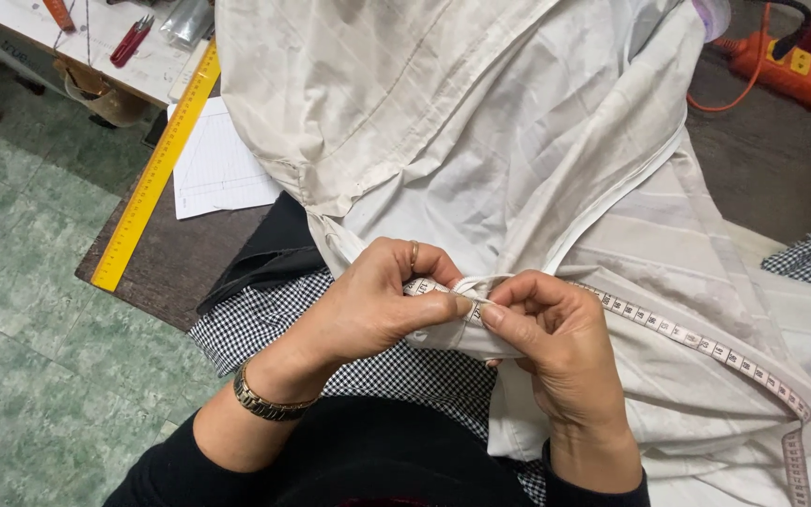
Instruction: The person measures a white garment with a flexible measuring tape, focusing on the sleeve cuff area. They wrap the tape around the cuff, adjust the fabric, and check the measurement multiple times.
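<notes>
Both hands meet at lower centre of the frame. Left hand [368,305] pinches the end of a white flexible measuring tape [687,340] against a folded edge of white cotton cloth [480,141]; right hand [556,343] pinches the same edge just beside it. Tape start is seated on the edge; by my judgement the reading further along remains to be taken. Tape's long axis runs from the hands toward lower right. Cloth drapes over a dark bench [170,268]; long yellow ruler [156,169] lies upper left.
</notes>
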